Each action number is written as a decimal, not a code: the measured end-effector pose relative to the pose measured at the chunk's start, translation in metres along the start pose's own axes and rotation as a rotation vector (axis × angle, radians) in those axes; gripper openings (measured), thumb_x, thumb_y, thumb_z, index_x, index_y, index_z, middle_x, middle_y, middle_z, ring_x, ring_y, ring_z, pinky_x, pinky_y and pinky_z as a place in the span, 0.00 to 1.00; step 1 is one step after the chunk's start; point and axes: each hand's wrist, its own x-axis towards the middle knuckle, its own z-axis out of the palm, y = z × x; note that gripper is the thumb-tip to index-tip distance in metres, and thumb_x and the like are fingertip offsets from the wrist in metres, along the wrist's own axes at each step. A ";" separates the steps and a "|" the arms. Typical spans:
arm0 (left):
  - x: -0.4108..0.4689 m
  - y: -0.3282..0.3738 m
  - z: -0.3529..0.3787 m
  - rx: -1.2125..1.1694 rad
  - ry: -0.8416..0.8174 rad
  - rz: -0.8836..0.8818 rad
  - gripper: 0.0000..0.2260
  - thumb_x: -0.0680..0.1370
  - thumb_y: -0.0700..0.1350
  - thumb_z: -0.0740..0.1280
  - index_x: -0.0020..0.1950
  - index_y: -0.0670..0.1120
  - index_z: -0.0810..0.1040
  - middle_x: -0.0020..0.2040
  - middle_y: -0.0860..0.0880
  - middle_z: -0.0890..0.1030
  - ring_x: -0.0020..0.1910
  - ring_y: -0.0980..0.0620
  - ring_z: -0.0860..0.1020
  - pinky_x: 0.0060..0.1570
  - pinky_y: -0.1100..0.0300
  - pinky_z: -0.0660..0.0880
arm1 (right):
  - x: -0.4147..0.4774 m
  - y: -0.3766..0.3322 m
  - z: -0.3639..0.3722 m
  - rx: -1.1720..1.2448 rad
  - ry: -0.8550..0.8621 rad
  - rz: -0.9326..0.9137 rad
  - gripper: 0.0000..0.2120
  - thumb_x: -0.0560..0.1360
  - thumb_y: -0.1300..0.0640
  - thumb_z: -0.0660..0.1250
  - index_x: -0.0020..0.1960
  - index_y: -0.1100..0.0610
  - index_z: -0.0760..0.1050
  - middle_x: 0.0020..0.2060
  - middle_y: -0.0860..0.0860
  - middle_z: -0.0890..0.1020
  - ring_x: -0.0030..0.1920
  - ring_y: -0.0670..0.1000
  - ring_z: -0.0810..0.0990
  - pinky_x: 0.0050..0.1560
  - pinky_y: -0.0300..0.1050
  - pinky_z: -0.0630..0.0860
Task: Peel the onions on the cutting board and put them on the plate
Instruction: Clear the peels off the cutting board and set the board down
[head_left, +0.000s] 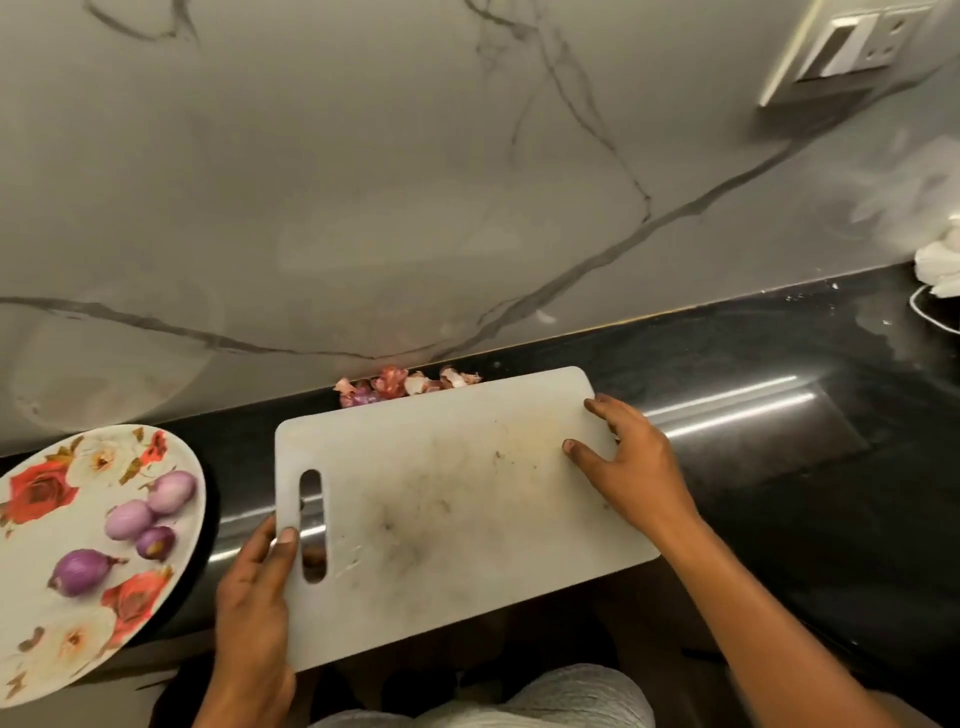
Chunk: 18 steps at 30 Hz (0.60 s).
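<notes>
Four onions (129, 519) lie on the plate (36, 587). They are all peeled and look smooth and purple. Three sit close together and one lies a bit nearer the front. The plate has flowers on it and sits at the left end of the worktop (779, 467), near its front edge.

The board (441, 493) is in the middle of the worktop. No onions are on it, only some marks and stains. Its near side sticks out past the front edge of the worktop. I think the peeling job is done.

The left grip (254, 597) holds the board's left side by the long hole, with the thumb on top and the fingers under. The right grip (639, 478) holds the board's right side, with the thumb and one finger on top. Two grips keep a big flat board steady.

The peels (395, 387) lie in a small heap at the back edge of the worktop, right by the wall (363, 208) and just past the board's far side. I think the board is held like this to move it or to keep the peels off it.

A white cloth (940, 265) sits at the far right corner.
</notes>
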 end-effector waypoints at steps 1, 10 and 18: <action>-0.006 -0.004 0.014 0.018 -0.030 0.018 0.09 0.86 0.46 0.65 0.57 0.57 0.84 0.46 0.43 0.86 0.44 0.40 0.83 0.48 0.46 0.80 | 0.000 0.010 -0.009 0.008 0.011 0.028 0.31 0.77 0.50 0.75 0.77 0.52 0.71 0.77 0.48 0.71 0.74 0.52 0.72 0.73 0.53 0.73; -0.088 -0.060 0.155 0.102 -0.055 -0.002 0.10 0.87 0.48 0.61 0.60 0.55 0.81 0.44 0.48 0.88 0.41 0.49 0.87 0.38 0.55 0.80 | 0.019 0.123 -0.106 0.018 0.060 0.192 0.31 0.76 0.55 0.77 0.77 0.54 0.71 0.75 0.50 0.73 0.73 0.55 0.73 0.71 0.54 0.73; -0.072 -0.090 0.214 0.489 -0.182 0.088 0.13 0.88 0.49 0.58 0.68 0.56 0.79 0.61 0.50 0.78 0.60 0.48 0.79 0.57 0.50 0.77 | 0.036 0.173 -0.129 0.102 0.172 0.394 0.32 0.74 0.57 0.77 0.76 0.53 0.73 0.70 0.58 0.78 0.67 0.61 0.77 0.65 0.58 0.77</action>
